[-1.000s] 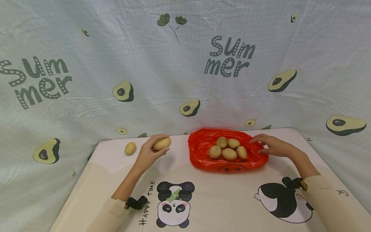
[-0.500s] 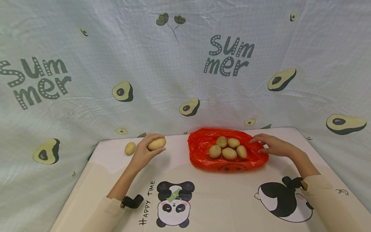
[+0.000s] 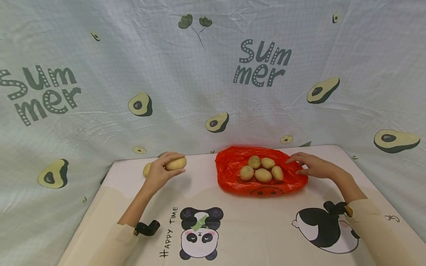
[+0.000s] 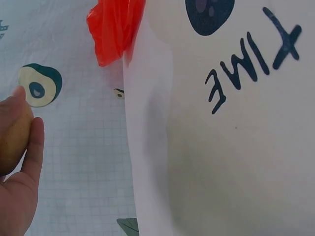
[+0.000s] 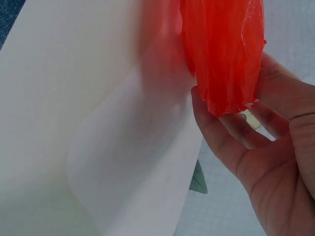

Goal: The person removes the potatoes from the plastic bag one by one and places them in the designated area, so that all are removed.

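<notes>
My left hand (image 3: 159, 174) holds a pale yellow potato (image 3: 175, 163) between thumb and fingers, above the table's far left part. At the left edge of the left wrist view, fingers curl round the same potato (image 4: 14, 140). Behind that hand, partly hidden, another potato (image 3: 146, 169) lies on the table. A red plastic bag (image 3: 229, 171) lies with its mouth spread, several potatoes (image 3: 263, 175) grouped inside. My right hand (image 3: 314, 166) grips the bag's right rim; in the right wrist view the red film (image 5: 224, 54) passes between thumb and fingers.
The table's cover (image 3: 246, 229) bears printed pandas and lettering. A pale curtain (image 3: 186, 85) with avocado prints hangs right behind the far table edge. Each wrist wears a small black camera, such as the left one (image 3: 148, 228).
My left hand has moved left with the potato, away from the bag, and now covers part of the potato lying on the table. The right hand stays at the bag's rim.
</notes>
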`<state>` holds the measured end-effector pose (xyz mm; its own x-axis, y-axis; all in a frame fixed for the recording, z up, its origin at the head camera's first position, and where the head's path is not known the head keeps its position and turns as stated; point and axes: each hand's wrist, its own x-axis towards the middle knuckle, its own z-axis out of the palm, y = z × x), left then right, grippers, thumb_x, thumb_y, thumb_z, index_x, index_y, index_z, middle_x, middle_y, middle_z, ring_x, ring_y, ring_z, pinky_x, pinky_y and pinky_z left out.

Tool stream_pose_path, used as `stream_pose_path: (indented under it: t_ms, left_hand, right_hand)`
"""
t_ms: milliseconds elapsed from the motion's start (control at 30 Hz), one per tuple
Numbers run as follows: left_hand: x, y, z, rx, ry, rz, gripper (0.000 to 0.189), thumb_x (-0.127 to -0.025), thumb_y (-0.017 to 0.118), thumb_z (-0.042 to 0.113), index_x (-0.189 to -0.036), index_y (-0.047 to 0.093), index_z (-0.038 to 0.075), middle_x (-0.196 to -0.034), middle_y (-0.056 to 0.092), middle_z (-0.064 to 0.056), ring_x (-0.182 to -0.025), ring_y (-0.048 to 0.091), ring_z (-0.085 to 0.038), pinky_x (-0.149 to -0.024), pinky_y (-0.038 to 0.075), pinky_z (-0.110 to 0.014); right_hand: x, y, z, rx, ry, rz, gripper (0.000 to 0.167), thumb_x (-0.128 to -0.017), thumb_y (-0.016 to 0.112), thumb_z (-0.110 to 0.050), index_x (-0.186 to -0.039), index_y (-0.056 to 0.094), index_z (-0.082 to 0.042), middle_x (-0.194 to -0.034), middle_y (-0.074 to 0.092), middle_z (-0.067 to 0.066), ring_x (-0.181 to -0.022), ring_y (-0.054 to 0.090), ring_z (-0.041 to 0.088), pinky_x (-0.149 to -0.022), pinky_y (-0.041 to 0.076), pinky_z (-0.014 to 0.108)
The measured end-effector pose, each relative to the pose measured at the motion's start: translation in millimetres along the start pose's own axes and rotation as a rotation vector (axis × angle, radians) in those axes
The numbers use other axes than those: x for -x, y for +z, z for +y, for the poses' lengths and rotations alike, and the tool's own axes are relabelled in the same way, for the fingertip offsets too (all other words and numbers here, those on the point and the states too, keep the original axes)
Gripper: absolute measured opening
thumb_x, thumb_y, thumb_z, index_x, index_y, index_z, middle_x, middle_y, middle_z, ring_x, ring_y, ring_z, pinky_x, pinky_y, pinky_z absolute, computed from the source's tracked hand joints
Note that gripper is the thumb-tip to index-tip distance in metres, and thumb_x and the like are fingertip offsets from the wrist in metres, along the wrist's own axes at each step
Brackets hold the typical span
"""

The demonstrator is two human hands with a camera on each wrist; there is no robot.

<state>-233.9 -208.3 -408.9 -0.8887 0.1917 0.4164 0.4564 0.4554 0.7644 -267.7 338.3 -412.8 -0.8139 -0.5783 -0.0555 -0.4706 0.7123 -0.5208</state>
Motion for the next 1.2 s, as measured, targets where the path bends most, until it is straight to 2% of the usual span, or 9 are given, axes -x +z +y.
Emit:
stream_pose_path:
  t_ms: [133, 267, 367, 467, 767, 1000, 1200]
  left_hand:
    - [-1.5, -1.4, -1.5, 0.003, 0.010, 0.019, 0.051, -0.076, 0.088, 0.004, -0.125, 0.072, 0.005, -0.126, 0.067, -0.013, -0.114, 0.059, -0.020, -0.089, 0.046, -0.013]
    - [-3.5, -4.2, -3.6, -0.018, -0.013, 0.020, 0.049, -0.076, 0.088, 0.005, -0.123, 0.073, 0.006, -0.125, 0.068, -0.013, -0.115, 0.061, -0.024, -0.089, 0.046, -0.014]
    - [-5.4, -7.6, -6.9, -0.052, -0.036, 0.005, 0.049, -0.076, 0.088, 0.007, -0.123, 0.073, 0.009, -0.126, 0.068, -0.012, -0.115, 0.062, -0.028, -0.088, 0.047, -0.017]
    - [-7.7, -11.6, -11.0, -0.075, -0.064, -0.010, 0.049, -0.078, 0.089, 0.010, -0.124, 0.073, 0.012, -0.127, 0.067, -0.009, -0.114, 0.061, -0.027, -0.086, 0.047, -0.021]
    - [-15.0, -23.6, -27.7, -0.055, -0.139, -0.041, 0.050, -0.081, 0.087, 0.014, -0.128, 0.070, 0.011, -0.129, 0.065, -0.011, -0.109, 0.057, -0.026, -0.086, 0.046, -0.035]
    - [-18.0, -32.4, -39.0, -0.067, -0.202, -0.013, 0.049, -0.083, 0.085, 0.011, -0.129, 0.067, 0.010, -0.136, 0.060, -0.014, -0.111, 0.056, -0.030, -0.085, 0.046, -0.038]
    - [-18.3, -35.7, -46.8, -0.092, -0.215, 0.003, 0.049, -0.083, 0.085, 0.011, -0.129, 0.067, 0.010, -0.137, 0.060, -0.015, -0.113, 0.055, -0.031, -0.085, 0.045, -0.039]
  right_hand:
    - [0.1, 1, 1, -0.003, 0.000, -0.001, 0.039, -0.092, 0.070, -0.001, -0.130, 0.063, -0.008, -0.136, 0.055, 0.026, -0.121, 0.055, 0.047, -0.095, 0.053, 0.058]
    - [0.7, 2, 3, 0.002, 0.007, 0.007, 0.039, -0.092, 0.069, 0.000, -0.130, 0.063, -0.008, -0.136, 0.055, 0.025, -0.121, 0.055, 0.046, -0.095, 0.053, 0.058]
    - [1.1, 3, 3, 0.000, 0.005, 0.008, 0.039, -0.092, 0.069, -0.001, -0.130, 0.064, -0.008, -0.135, 0.055, 0.025, -0.120, 0.055, 0.045, -0.095, 0.053, 0.058]
    - [1.3, 3, 3, -0.003, -0.003, 0.010, 0.038, -0.092, 0.069, -0.001, -0.129, 0.064, -0.007, -0.134, 0.055, 0.025, -0.120, 0.055, 0.045, -0.094, 0.053, 0.058]
    - [1.1, 5, 3, -0.010, 0.028, 0.002, 0.040, -0.092, 0.067, 0.000, -0.131, 0.062, -0.007, -0.136, 0.054, 0.026, -0.121, 0.055, 0.046, -0.095, 0.053, 0.057]
    - [0.1, 5, 5, -0.012, 0.029, 0.002, 0.039, -0.093, 0.068, -0.002, -0.131, 0.062, -0.008, -0.136, 0.054, 0.025, -0.121, 0.055, 0.045, -0.095, 0.054, 0.056]
    - [1.1, 6, 8, -0.012, 0.030, 0.005, 0.039, -0.093, 0.068, -0.001, -0.131, 0.062, -0.008, -0.137, 0.054, 0.026, -0.121, 0.055, 0.045, -0.095, 0.054, 0.057]
